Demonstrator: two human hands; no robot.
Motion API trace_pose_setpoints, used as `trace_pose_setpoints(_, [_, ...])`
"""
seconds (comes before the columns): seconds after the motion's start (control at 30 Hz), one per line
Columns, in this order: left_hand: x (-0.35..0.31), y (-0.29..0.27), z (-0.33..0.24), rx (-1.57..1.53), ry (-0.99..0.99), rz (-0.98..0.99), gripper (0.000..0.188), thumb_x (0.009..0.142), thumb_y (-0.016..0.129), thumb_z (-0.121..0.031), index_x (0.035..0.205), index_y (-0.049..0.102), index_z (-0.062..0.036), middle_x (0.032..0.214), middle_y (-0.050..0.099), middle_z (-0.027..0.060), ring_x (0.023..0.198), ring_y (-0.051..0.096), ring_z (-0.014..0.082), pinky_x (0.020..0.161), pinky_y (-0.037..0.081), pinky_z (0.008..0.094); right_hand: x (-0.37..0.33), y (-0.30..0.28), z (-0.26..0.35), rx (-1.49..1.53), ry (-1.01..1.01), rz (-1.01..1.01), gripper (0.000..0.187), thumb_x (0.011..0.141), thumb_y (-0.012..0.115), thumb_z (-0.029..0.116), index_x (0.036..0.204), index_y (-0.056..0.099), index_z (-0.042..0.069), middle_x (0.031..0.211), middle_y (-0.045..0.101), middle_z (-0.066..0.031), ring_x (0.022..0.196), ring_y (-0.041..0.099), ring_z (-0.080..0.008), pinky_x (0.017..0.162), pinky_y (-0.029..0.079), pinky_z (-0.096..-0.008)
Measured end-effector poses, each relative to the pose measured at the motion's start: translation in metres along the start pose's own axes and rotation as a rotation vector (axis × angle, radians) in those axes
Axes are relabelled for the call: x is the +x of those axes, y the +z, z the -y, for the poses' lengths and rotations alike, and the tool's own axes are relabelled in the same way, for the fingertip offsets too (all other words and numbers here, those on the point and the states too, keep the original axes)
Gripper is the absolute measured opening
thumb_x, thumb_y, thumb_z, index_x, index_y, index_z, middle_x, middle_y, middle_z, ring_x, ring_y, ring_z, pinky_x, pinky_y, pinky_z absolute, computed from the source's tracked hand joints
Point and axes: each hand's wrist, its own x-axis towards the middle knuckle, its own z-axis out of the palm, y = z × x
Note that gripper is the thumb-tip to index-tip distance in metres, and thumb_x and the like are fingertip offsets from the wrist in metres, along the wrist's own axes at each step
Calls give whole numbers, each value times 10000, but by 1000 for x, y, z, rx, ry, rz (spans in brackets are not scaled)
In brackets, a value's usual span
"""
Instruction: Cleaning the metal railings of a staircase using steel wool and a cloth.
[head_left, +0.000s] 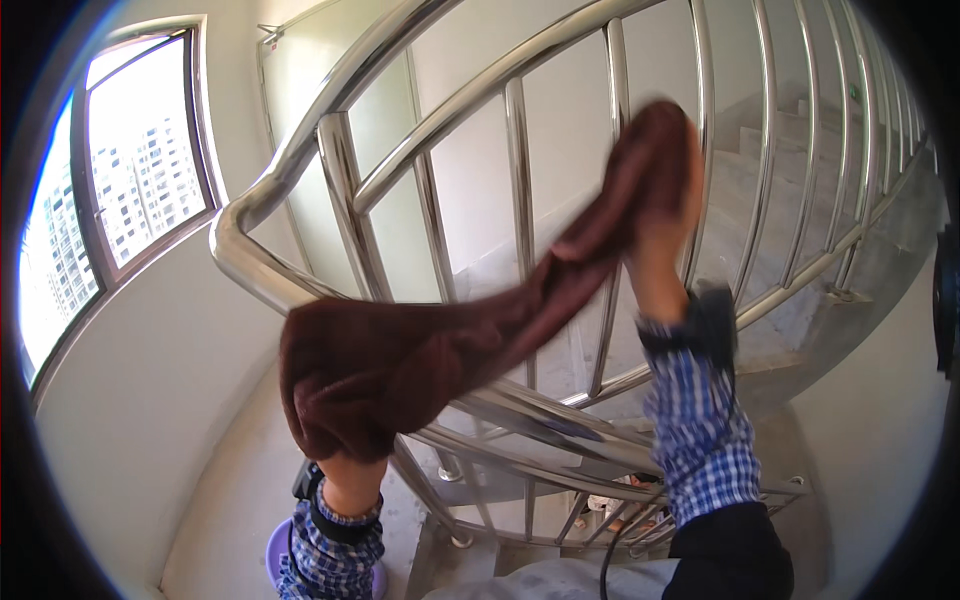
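A dark brown cloth (pixel 430 345) is stretched through the air in front of a shiny metal stair railing (pixel 520 190). Its lower left end drapes over my left hand (pixel 352 484), hiding the fingers; only the wrist side shows below the fabric. Higher up at the right, my right hand (pixel 668 240) is raised by the railing's upright bars, holding the other end. That end is blurred, and the cloth covers most of the fingers. Both forearms wear blue checked sleeves with dark bands at the wrists.
Concrete stairs (pixel 780 190) curve up behind the railing on the right. A window (pixel 150 150) is at the left, beside a pale door (pixel 345 110). Partly behind my left forearm, a purple basin (pixel 276 552) sits on the floor. A black cable (pixel 608 560) hangs near my right arm.
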Motion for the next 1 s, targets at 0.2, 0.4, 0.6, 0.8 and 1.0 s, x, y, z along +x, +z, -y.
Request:
trace_pose_setpoints(0.2, [-30, -1, 47, -997, -398, 6, 405, 903, 527, -229, 1233, 404, -30, 1186, 494, 120, 1067, 493, 263, 926, 405, 394, -20, 140, -37, -433, 381, 269, 435, 826, 571, 296, 1042, 428, -53, 870, 578, -309, 825, 556, -472, 712, 453, -502])
trace_pose_setpoints(0.4, [-98, -10, 64, -931, -759, 122, 442, 919, 482, -273, 1277, 376, -36, 1225, 480, 131, 1108, 479, 281, 947, 392, 391, -159, 17, -50, -445, 386, 757, 438, 841, 522, 244, 1185, 403, 0, 873, 592, -251, 806, 550, -450, 670, 453, -490])
trace_pose_setpoints(0.6, [-72, -42, 31, -389, -532, 90, 449, 921, 471, -281, 1285, 370, -38, 1231, 477, 134, 1116, 476, 286, 947, 391, 387, -152, -47, -5, -75, 550, 634, 338, 819, 582, 143, 1110, 522, -19, 991, 624, -117, 880, 610, -186, 795, 467, -300])
trace_pose_setpoints(0.8, [36, -49, 20, 65, 81, -17, 455, 924, 460, -289, 1293, 363, -41, 1237, 474, 136, 1124, 472, 291, 948, 389, 384, -68, 70, 60, 604, 722, 935, 480, 849, 543, 145, 1272, 384, -18, 1140, 537, -97, 1000, 545, -154, 857, 447, -263])
trace_pose_setpoints(1.0, [68, -13, 32, 386, 340, 48, 462, 926, 449, -296, 1301, 356, -44, 1243, 471, 138, 1132, 468, 296, 949, 388, 380, -143, 157, 94, -185, 54, 1382, 689, 743, 633, 249, 1332, 331, 55, 1129, 491, -288, 990, 516, -423, 876, 427, -417])
